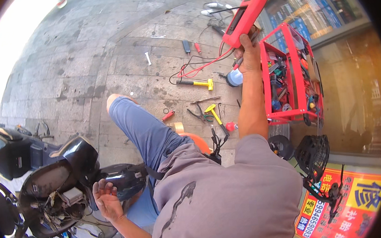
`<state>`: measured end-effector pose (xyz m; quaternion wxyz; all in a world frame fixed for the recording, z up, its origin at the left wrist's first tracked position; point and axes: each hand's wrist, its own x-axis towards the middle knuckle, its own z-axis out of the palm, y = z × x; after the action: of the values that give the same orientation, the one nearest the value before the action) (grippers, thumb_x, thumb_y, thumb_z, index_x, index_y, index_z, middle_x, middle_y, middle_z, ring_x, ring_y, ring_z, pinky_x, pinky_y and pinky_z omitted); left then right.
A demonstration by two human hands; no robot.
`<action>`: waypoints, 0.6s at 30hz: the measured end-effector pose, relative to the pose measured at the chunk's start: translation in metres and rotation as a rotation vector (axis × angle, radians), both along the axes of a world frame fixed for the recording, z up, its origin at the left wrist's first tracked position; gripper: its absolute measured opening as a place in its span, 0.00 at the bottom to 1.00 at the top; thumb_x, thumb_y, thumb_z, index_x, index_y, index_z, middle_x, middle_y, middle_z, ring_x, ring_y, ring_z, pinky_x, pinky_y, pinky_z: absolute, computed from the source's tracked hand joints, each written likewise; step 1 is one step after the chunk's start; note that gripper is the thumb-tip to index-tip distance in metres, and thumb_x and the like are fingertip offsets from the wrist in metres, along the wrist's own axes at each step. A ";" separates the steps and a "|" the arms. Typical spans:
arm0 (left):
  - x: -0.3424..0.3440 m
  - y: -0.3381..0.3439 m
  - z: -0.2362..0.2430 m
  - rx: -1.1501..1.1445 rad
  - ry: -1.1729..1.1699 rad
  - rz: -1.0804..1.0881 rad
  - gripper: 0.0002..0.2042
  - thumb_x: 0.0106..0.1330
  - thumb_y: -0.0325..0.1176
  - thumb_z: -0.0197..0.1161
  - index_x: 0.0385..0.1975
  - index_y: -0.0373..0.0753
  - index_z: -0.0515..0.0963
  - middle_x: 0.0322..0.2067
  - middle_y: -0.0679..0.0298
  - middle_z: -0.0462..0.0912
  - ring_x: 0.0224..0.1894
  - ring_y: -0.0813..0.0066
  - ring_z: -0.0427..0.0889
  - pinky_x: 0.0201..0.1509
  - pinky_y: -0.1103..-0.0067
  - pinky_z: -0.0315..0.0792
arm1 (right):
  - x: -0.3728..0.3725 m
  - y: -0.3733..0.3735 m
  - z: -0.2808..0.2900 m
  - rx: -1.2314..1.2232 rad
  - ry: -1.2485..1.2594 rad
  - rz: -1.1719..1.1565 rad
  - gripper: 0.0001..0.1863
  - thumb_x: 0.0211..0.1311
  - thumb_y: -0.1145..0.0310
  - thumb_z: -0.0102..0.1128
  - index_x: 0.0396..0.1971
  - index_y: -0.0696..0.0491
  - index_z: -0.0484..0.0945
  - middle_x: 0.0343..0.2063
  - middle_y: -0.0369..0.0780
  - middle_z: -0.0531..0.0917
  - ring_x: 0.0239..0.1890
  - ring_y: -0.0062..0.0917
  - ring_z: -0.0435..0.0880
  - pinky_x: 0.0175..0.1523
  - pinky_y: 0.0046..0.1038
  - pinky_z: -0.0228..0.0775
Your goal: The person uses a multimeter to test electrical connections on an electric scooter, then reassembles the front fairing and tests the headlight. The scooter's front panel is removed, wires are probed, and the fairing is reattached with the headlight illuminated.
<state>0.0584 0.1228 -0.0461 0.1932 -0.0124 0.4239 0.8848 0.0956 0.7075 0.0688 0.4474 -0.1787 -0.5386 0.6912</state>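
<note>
Raised at the upper right, my right hand (249, 56) is closed on a red multimeter (250, 15). Its red and black test leads (204, 69) loop down toward the paving, and the pen-like probes (238, 63) lie against my palm side. My left hand (109, 202) is low on the left, palm up with the fingers loosely curled and apart, holding nothing. It is beside an opened electric scooter (46, 181), whose body cavity shows loose wires and a silver box (72, 196).
A red tool cart (290, 65) full of tools stands right of my right arm. On the paving lie two yellow hammers (196, 84), pliers (200, 115), a wrench (148, 58) and a red screwdriver (168, 115). A blue-white container (234, 77) stands near the cart.
</note>
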 end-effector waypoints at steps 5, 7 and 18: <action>-0.030 0.050 -0.002 0.065 0.005 -0.277 0.31 0.59 0.43 0.65 0.59 0.35 0.63 0.54 0.52 0.71 0.50 0.62 0.75 0.50 0.73 0.73 | 0.084 0.036 0.036 0.492 -0.376 -0.593 0.28 0.42 0.60 0.75 0.42 0.56 0.76 0.32 0.36 0.83 0.27 0.21 0.81 0.32 0.23 0.72; -0.038 0.065 -0.003 0.059 0.000 -0.343 0.30 0.59 0.42 0.64 0.59 0.34 0.63 0.54 0.52 0.72 0.50 0.62 0.75 0.50 0.73 0.73 | 0.126 0.044 0.049 0.584 -0.640 -0.789 0.34 0.38 0.54 0.76 0.45 0.57 0.75 0.34 0.39 0.83 0.33 0.28 0.83 0.40 0.29 0.73; -0.076 0.133 -0.007 -0.011 0.010 -0.499 0.27 0.62 0.39 0.60 0.58 0.32 0.63 0.53 0.51 0.73 0.48 0.64 0.76 0.49 0.74 0.72 | 0.307 0.167 0.098 0.429 -1.383 -1.251 0.44 0.30 0.38 0.71 0.47 0.54 0.76 0.44 0.46 0.82 0.48 0.39 0.80 0.52 0.39 0.69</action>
<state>-0.0174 0.2554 -0.0534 0.4036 0.0959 0.4196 0.8074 0.4025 0.8750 0.1669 0.3417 -0.7171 -0.6058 -0.0453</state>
